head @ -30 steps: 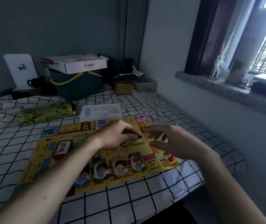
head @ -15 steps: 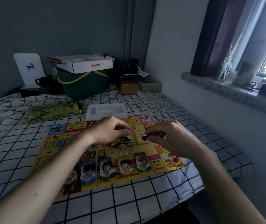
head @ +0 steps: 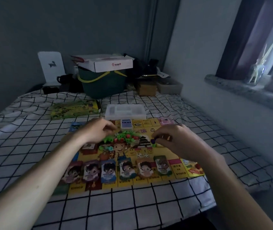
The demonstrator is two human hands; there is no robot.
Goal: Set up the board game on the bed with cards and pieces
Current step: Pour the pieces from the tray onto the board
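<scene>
1. Far left, against the wall: one white stand [head: 51, 67] with a small dark animal mark, upright at the head of the bed [head: 24, 130].
2. Just right of it, one dark green bucket [head: 103, 83] with a yellow handle; one white carton [head: 106, 63] lies across its top.
3. On the checked sheet, left of centre: one green-yellow game box [head: 74, 109], lying flat beyond the board's far left corner.
4. Beside it on the right, one clear plastic tray [head: 125, 111], touching the board's far edge.
5. Game board [head: 164, 156] — yellow, flat on the bed, its near edge close to the bed's near edge.
6. Left hand [head: 99, 131] hovers over the board's centre-left, fingers curled downward with tips drawn together above a heap of small green and red pieces [head: 125, 136]; whether it grips one, I cannot tell.
7. Near edge of the board: six character cards [head: 125, 168] in one row, left to right, side by side.
8. One card deck [head: 126, 124] sits on the far side, blue-backed; one pink deck [head: 165, 121] sits at the far right corner.
9. Right hand [head: 178, 143] — fingers curled, thumb and forefinger pinching one small purple token [head: 153, 141] just above the board's centre-right.
10. Far right: one stone windowsill [head: 232, 87] carrying a glass bottle [head: 256, 73].
</scene>
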